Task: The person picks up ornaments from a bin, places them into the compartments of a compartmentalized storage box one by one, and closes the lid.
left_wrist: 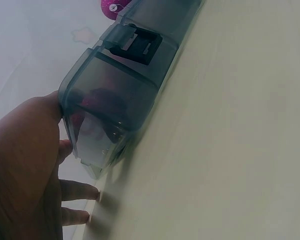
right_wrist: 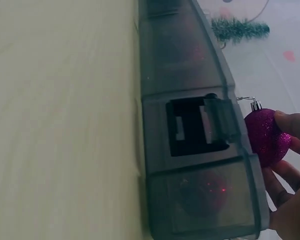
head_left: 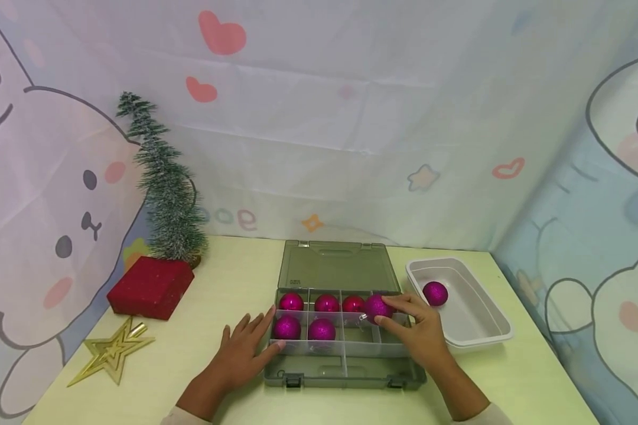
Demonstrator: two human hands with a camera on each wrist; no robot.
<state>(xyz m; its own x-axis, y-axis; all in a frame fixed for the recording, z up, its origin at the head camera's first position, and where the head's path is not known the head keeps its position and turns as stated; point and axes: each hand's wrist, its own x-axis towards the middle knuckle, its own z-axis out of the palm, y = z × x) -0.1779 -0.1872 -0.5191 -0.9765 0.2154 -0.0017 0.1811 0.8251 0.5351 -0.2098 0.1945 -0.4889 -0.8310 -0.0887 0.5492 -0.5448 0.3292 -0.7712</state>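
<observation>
My right hand (head_left: 422,327) pinches a purple glitter bauble (head_left: 378,309) by its side, over the right part of a divided plastic box (head_left: 332,370). The bauble's silver cap (right_wrist: 256,105) and hook point away from the fingers in the right wrist view. Shiny magenta baubles (head_left: 326,303) sit in the back compartments; what lies behind the held bauble is hidden. Two purple glitter baubles, one at the left end (head_left: 287,327) and one beside it (head_left: 321,330), occupy the row in front. My left hand (head_left: 241,348) rests against the box's left side, fingers extended, thumb at the front corner.
Right of the box stands a white tray (head_left: 473,321) holding one purple glitter bauble (head_left: 435,293). The box's lid (head_left: 340,268) lies back toward the wall cloth. At left are a small frosted tree (head_left: 170,195), a red block (head_left: 151,287) and a gold star (head_left: 111,351).
</observation>
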